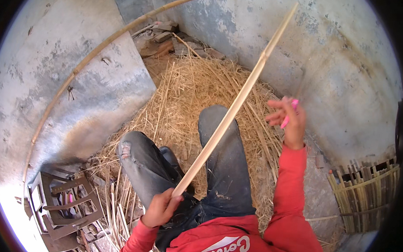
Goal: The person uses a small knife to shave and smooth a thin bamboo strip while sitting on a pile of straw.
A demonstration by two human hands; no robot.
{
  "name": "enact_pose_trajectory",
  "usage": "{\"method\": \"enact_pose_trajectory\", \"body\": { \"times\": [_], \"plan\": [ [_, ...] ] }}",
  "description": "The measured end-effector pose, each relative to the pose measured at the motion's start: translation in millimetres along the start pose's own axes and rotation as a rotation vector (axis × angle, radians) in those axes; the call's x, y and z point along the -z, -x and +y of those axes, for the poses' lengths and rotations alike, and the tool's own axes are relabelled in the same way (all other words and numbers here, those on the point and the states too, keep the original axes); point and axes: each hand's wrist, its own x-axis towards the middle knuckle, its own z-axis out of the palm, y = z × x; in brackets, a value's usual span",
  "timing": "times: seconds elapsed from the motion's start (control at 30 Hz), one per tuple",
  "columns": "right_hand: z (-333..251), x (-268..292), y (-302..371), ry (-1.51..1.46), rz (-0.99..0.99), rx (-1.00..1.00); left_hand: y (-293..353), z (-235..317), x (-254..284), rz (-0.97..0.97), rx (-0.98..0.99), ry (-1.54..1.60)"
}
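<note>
Right of the bamboo strip: slatted basket, contents unclear.

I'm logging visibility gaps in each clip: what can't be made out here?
All in the head view:
Pale strip, lower end: covered by the left hand.
Pink object: small and partly masked by the right hand, so its kind is unclear.
Curved pole, upper end: cut off by the top edge.
Dark thing: lost in the black right rim.
</note>
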Motion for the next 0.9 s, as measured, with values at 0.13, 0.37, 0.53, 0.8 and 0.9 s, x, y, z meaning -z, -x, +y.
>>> {"method": "enact_pose_trajectory", "body": {
  "times": [0.13, 0.37, 0.53, 0.8, 0.9],
  "plan": [
    [14, -19, 48, 0.193, -0.234, -0.184, -46, -10, -40, 0.049, -0.145, -0.013],
    [27, -28, 94, 0.473, -0.504, -0.171, -54, -31, -74, 0.061, -0.127, 0.208],
    [29, -30, 101, 0.447, -0.498, -0.184, -31, -16, -73, 0.055, -0.132, 0.237],
    [27, -45, 101, 0.39, -0.512, -0.168, -46, -9, -81, 0.189, -0.136, 0.196],
    [29, -52, 101, 0.504, -0.554, -0.068, -81, -2, -100, 0.301, -0.243, 0.039]
  ]
}}
